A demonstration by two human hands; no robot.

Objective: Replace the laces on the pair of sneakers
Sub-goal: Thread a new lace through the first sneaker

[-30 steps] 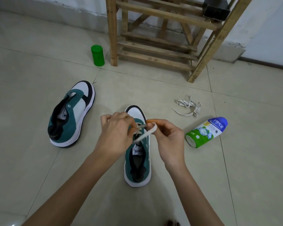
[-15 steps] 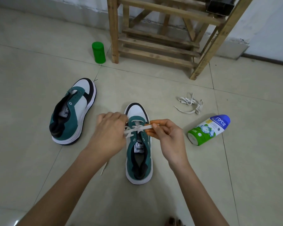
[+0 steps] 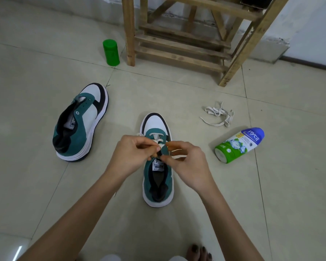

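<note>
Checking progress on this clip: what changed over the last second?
The left hand and right hand have closed in together over the near sneaker, both still pinching the white lace; it no longer stretches taut between them. The other sneaker, spare lace, bottle and green jar stayed put.

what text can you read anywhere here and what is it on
"PUMA": tongue label of the centre sneaker.
"nycil": blue end of the bottle lying on the floor.
Smaller print on the bottle: too small to read.
Label inside the left sneaker: partly hidden, unreadable.
Green canister: no readable text.
</note>
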